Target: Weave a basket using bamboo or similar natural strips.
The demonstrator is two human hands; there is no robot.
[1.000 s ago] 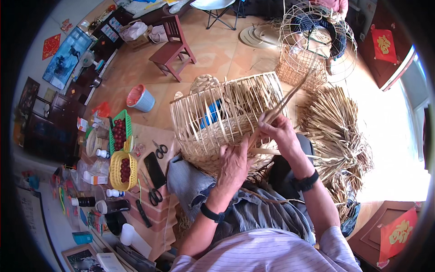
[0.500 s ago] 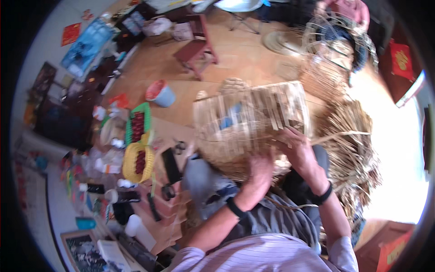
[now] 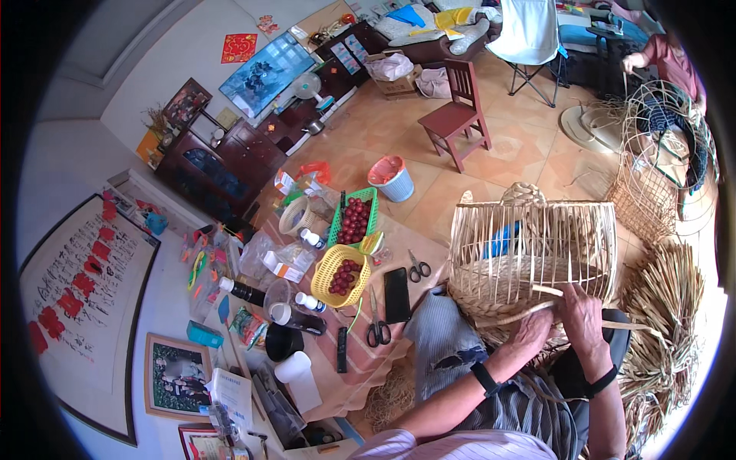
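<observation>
**Both hands at the near side, right of centre!**

And here is the woven basket [image 3: 529, 270], directly in front of the person's knees, its long axis running left to right across the body, thin pale uprights fencing the top. The hands meet at its near side, right of the middle, so most of the basket stretches away ahead and to the left. The right hand [image 3: 580, 314] is the nearer one to the basket's right end, fingers bent down and pinched together on a pale strip [image 3: 547, 290], its short end poking out leftward, almost level with that long axis. Tucked just beside it, lower and to the left, the left hand [image 3: 534, 328] lies against the basket's near edge; its fingertips are hidden, so whether they grip is impossible to call. Out right, beyond the right hand, sits a thick bundle of dried stalks [image 3: 665, 307]. Over left, well apart, scissors [image 3: 418, 267] lie on the desk [image 3: 356, 387].
</observation>
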